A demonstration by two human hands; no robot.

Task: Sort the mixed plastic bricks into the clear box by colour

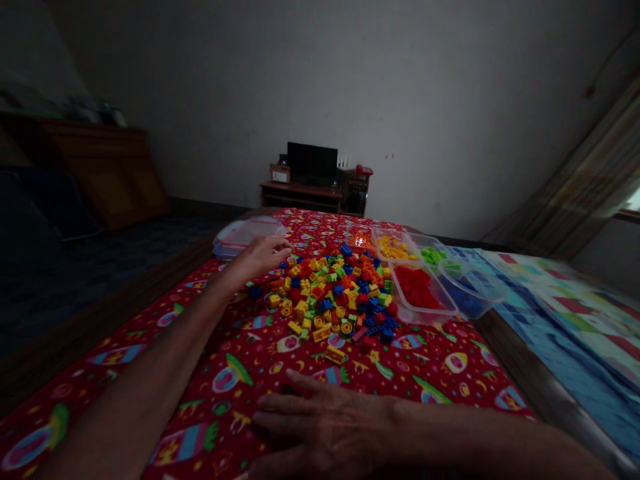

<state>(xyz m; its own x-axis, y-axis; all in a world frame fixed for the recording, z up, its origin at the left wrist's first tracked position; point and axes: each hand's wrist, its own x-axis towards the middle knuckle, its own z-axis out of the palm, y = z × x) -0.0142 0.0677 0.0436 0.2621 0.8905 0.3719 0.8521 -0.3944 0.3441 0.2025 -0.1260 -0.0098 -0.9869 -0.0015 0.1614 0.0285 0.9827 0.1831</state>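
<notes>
A large heap of mixed building bricks (340, 290) in yellow, blue, red, green and orange lies on the red patterned cloth (200, 373). My left hand (267, 255) reaches to the heap's far left edge, beside a stack of clear plastic lids (245, 235). Its fingers are loosely bent with a small gap showing, and I see nothing held in them. Nearer to me, my right hand (325, 423) rests low over the cloth, fingers spread. Just beyond it lies a single yellow brick (335, 355).
Right of the heap, clear containers hold sorted bricks: orange (361, 240), yellow (395, 248), green (433, 256), red (416, 287) and blue (465, 297). A bed with a blue patchwork cover (565, 313) adjoins the table's right edge. A monitor (313, 164) stands by the far wall.
</notes>
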